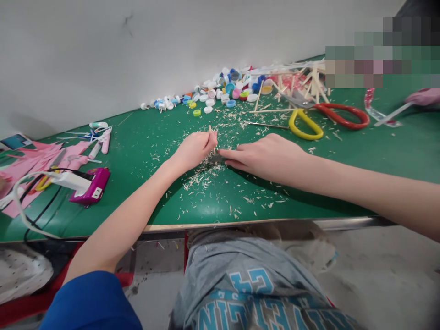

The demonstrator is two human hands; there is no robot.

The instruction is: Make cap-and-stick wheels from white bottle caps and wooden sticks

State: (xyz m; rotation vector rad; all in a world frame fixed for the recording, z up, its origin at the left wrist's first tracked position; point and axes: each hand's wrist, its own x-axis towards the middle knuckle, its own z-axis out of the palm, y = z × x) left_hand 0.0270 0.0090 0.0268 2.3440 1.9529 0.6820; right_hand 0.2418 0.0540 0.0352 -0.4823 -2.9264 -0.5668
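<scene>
Because the thin wooden stick [210, 129] looks light, stiff and snappable, we should pinch it near its lower end. Our left hand [193, 149] clasps it near-upright over the shavings [202, 176] on the green table [130, 158]; our right hand [275, 156] points beside it, its grip unclear.

The person's left hand [197, 147] pinches a thin wooden stick [210, 129] over the green table [137, 151], while the right hand [271, 158] reaches in from the right, its index finger close beside the left fingertips. Pale shavings [195, 178] lie around both hands. Beyond them are scissors [302, 103] with one yellow and one red handle, and a heap of bottle caps [220, 91] near the wall.
</scene>
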